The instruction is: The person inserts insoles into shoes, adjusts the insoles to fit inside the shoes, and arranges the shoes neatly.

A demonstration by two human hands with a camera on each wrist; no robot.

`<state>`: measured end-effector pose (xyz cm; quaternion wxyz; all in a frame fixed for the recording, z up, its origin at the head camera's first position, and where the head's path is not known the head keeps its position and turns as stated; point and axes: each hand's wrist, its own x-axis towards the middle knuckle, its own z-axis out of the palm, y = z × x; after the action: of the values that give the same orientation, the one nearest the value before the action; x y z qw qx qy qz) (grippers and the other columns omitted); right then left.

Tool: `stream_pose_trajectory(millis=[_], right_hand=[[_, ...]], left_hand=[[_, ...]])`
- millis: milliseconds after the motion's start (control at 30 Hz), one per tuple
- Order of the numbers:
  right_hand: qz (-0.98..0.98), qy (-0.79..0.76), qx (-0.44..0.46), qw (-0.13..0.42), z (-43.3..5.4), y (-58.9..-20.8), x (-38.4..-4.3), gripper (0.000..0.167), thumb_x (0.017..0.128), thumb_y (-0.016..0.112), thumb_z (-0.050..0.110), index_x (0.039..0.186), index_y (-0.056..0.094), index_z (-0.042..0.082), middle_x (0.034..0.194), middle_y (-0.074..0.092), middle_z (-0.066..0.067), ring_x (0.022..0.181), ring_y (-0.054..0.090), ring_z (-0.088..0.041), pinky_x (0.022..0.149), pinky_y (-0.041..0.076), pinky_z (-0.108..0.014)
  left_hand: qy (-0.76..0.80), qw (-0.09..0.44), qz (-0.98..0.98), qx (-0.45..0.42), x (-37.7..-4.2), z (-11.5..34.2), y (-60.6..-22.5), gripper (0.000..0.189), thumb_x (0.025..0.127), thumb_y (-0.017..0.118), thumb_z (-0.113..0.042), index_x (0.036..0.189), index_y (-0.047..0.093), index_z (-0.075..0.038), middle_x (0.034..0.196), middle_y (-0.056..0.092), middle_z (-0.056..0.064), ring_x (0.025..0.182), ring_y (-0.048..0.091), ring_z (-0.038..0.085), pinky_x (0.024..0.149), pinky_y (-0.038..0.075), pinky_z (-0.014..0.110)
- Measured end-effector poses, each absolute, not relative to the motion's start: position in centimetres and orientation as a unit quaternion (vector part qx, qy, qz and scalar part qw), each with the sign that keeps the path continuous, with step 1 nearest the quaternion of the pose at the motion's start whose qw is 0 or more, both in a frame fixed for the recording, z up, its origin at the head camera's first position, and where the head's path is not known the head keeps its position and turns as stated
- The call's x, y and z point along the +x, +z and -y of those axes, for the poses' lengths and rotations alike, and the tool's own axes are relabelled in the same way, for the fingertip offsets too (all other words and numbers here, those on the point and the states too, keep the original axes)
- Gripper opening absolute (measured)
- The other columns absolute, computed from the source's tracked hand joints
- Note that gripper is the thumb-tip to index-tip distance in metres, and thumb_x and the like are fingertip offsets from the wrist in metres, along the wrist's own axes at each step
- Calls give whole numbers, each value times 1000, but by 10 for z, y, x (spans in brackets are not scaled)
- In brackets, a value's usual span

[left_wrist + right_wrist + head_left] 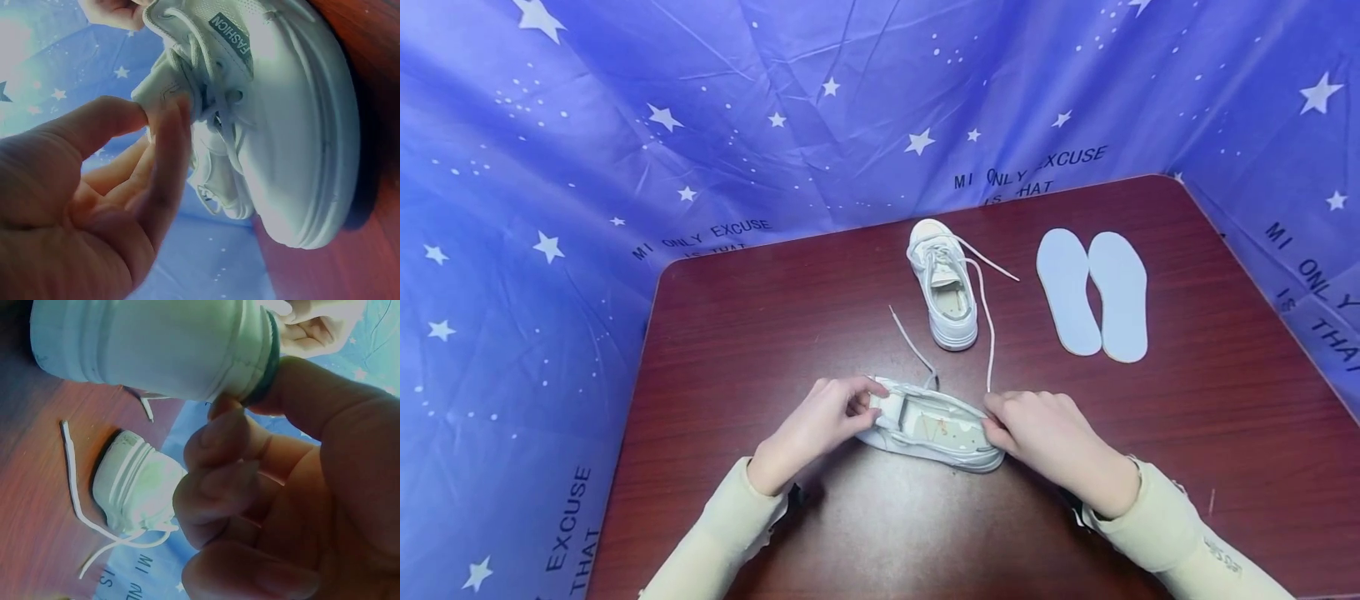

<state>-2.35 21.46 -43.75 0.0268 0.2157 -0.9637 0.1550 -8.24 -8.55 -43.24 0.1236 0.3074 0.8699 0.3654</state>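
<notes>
A white lace-up sneaker lies sideways on the table before me, toe to the left. My left hand pinches its tongue between thumb and forefinger, pulling it up from the opening. At the other end, my right hand grips the rim of the heel between thumb and forefinger, the other fingers curled below. Inside shows a pale, patterned footbed. One loose lace trails from it toward the back.
Behind it stands a second white sneaker, toe away from me, with long laces spread to the right. Two white insoles lie side by side at the back right. A blue star-printed curtain hangs around the dark red table.
</notes>
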Motion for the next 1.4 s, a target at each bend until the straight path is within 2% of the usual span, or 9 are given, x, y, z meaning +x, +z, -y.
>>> stream_pose_trajectory(millis=[233,333,433,567,667,900,1067,1233,1400], right_hand=[[960,152,230,44,-216,-438,-26,36,87,72,14,69,42,20,61,40,11,48,41,-16,40,34,-38],[959,152,234,46,-216,-437,-27,36,87,72,14,69,42,20,61,41,11,48,42,-16,40,34,-38],[959,154,234,43,-216,-437,-29,35,87,72,13,69,43,20,62,41,10,49,43,-16,40,36,-38],[959,157,232,33,-218,-433,-32,35,88,72,12,70,43,19,63,41,9,50,43,-17,41,36,-38],[959,160,230,29,-219,-430,-33,34,89,71,11,71,43,19,63,40,9,50,43,-17,42,36,-37],[962,156,225,27,-218,-430,-33,34,89,72,13,71,45,20,63,40,10,50,43,-16,42,36,-38],[961,146,231,30,-218,-433,-31,35,90,73,17,71,45,20,62,40,10,49,42,-16,41,34,-37],[956,139,254,51,-222,-434,-29,34,91,73,20,72,45,20,62,39,12,47,39,-14,40,31,-34],[958,150,239,52,-227,-431,-32,36,96,69,29,71,45,24,64,40,13,52,45,-12,42,34,-34]], left_hand=[[388,120,-842,356,-88,97,-437,26,93,65,2,118,71,4,77,56,-5,76,54,2,73,52,26],[396,117,-834,366,-91,102,-438,27,95,64,2,120,71,3,87,65,-1,79,56,3,74,53,27],[407,115,-830,364,-93,106,-440,28,95,64,3,122,72,2,90,66,0,81,56,4,74,52,29],[415,138,-827,353,-93,112,-444,28,95,62,3,122,71,1,85,58,-5,78,52,3,70,49,26],[410,150,-828,352,-92,113,-444,29,95,60,3,122,71,0,85,58,-5,77,50,2,69,47,24],[378,146,-831,381,-93,110,-447,31,94,60,4,124,68,0,87,64,-4,82,57,3,77,53,26],[391,154,-822,384,-91,110,-448,29,95,61,2,124,66,1,86,62,-4,81,57,3,78,55,26],[398,126,-823,386,-86,106,-447,26,96,64,-2,122,70,-1,84,62,-4,79,57,3,74,54,25],[336,41,-841,421,-79,99,-441,21,98,65,-9,118,72,-6,99,68,0,88,62,9,79,55,31]])
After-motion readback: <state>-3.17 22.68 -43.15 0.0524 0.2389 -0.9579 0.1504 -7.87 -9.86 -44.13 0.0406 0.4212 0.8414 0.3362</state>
